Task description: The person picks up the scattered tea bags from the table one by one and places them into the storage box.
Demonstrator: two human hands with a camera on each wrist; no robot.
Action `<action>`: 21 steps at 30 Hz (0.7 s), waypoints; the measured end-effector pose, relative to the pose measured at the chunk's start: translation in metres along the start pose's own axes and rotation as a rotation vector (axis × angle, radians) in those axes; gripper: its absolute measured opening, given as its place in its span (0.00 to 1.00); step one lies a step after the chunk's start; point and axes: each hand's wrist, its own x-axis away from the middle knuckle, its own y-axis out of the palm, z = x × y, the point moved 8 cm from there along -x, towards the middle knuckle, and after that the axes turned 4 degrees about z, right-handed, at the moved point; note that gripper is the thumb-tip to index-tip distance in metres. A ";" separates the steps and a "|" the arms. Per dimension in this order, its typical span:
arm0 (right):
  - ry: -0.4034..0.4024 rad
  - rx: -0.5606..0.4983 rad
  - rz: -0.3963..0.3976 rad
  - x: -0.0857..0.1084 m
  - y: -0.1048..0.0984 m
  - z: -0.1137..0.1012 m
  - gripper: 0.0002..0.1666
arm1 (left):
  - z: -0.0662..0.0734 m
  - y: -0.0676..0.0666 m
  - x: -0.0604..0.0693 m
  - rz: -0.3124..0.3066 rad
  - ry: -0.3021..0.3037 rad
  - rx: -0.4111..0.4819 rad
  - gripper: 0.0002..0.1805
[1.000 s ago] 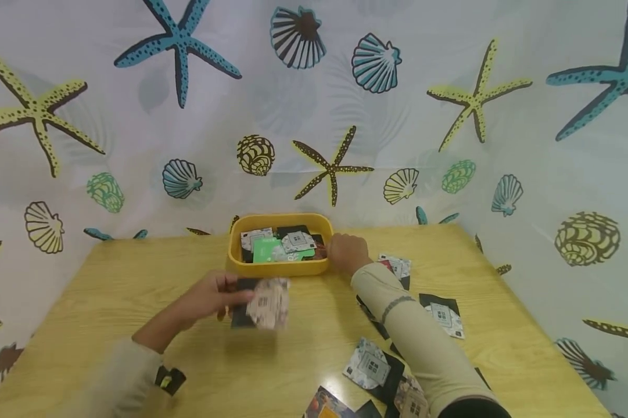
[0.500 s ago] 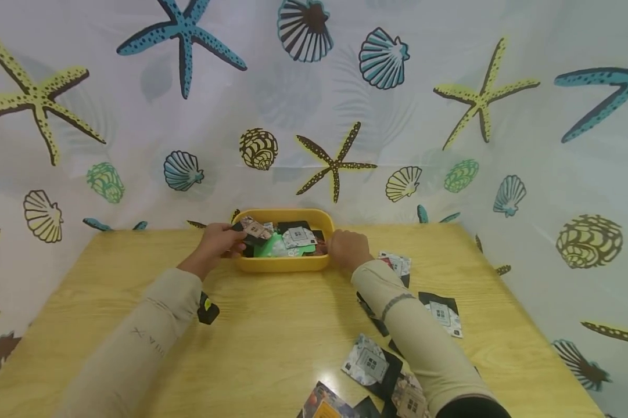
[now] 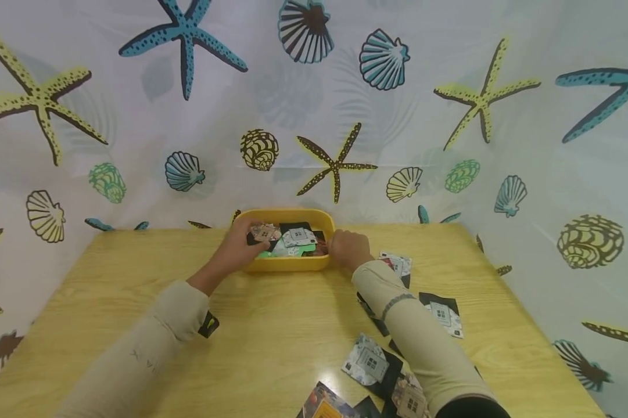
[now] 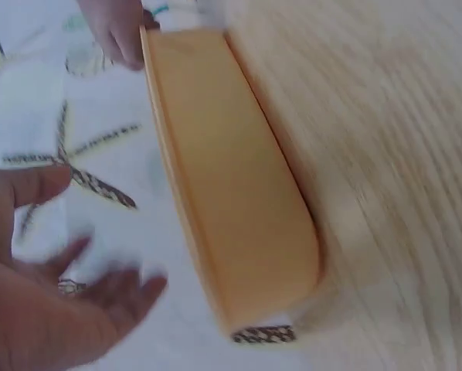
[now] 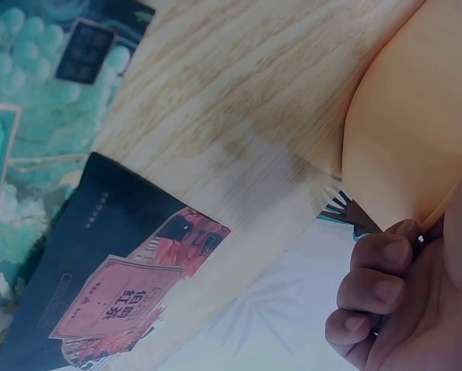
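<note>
A yellow plastic bin (image 3: 287,265) holding several flat tea sachets stands at the back of the table. My left hand (image 3: 237,247) is over its left end, beside a black sachet with a pinkish-brown pattern (image 3: 265,233) that lies on the others. In the left wrist view, that hand's thumb and fingers (image 4: 130,297) are spread apart with nothing between them. My right hand (image 3: 349,249) grips the bin's right end; in the right wrist view its curled fingers (image 5: 385,263) hold the rim. A white-patterned sachet (image 3: 299,236) and a green packet (image 3: 282,251) also lie inside.
Several tea sachets lie loose around my right forearm, such as a black-and-white one (image 3: 441,313) and another nearer (image 3: 371,363). A dark red-labelled packet (image 5: 115,286) lies close to the right hand. A patterned cloth (image 3: 214,116) hangs behind the table (image 3: 136,261).
My left hand has carried the brown-patterned sachet from in front of the bin into its left side and let it go. My right hand stays on the bin's right end.
</note>
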 end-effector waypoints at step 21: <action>0.013 -0.013 -0.014 -0.003 0.004 0.001 0.23 | 0.071 0.178 0.178 -0.632 0.842 -0.392 0.21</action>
